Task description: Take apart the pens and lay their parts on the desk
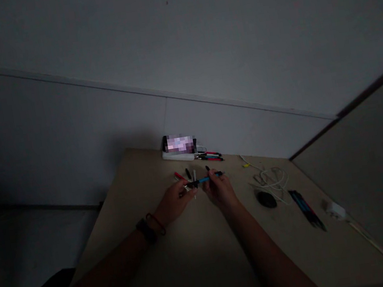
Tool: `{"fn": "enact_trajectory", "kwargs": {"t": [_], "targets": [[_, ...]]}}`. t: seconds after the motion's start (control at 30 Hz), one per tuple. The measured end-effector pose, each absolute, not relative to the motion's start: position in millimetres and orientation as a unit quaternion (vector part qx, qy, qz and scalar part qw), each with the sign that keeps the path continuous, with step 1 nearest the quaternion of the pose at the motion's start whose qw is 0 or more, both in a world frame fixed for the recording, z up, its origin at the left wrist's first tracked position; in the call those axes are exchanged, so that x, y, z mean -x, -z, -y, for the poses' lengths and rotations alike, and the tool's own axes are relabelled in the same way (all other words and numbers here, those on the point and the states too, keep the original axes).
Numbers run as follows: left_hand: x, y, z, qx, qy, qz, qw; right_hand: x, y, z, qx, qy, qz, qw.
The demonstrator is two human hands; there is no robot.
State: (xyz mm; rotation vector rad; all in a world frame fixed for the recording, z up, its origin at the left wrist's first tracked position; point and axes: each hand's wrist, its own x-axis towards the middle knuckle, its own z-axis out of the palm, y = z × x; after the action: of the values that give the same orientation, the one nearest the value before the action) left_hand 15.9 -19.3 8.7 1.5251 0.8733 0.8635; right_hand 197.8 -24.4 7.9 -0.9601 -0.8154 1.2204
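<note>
A blue and black pen (203,179) is held level between my two hands, above the middle of the desk. My left hand (176,202) has its fingers closed on the pen's dark left end. On the pen's right part, my right hand (221,188) pinches it between thumb and fingers. A small dark piece (207,167) shows at my right fingertips; I cannot tell what it is. Just beyond the pen lie a red pen part (179,176), a black pen part (188,173) and a pale one (194,174).
A lit phone (179,144) leans by the wall on a white block (178,156), with several pens (211,156) beside it. Rightward lie a black mouse (266,199), a coiled white cable (276,179), a row of pens (307,211) and a white power socket (335,210) on the desk (208,256).
</note>
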Motion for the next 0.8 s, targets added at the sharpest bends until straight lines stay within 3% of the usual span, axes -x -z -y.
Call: {"fn": "enact_trajectory", "kwargs": {"t": [0.23,0.8], "targets": [[-14.7,-1.5,18.7,-0.662,-0.404,-0.396,0.491,-195.5,-3.1,24.6,0.411,-0.560,0.333,0.638],[-11.3,-8.2,21.6,-0.694,-0.358,-0.410,0.471,-194.6,1.2,24.4,0.439,-0.564,0.328,0.618]]}}
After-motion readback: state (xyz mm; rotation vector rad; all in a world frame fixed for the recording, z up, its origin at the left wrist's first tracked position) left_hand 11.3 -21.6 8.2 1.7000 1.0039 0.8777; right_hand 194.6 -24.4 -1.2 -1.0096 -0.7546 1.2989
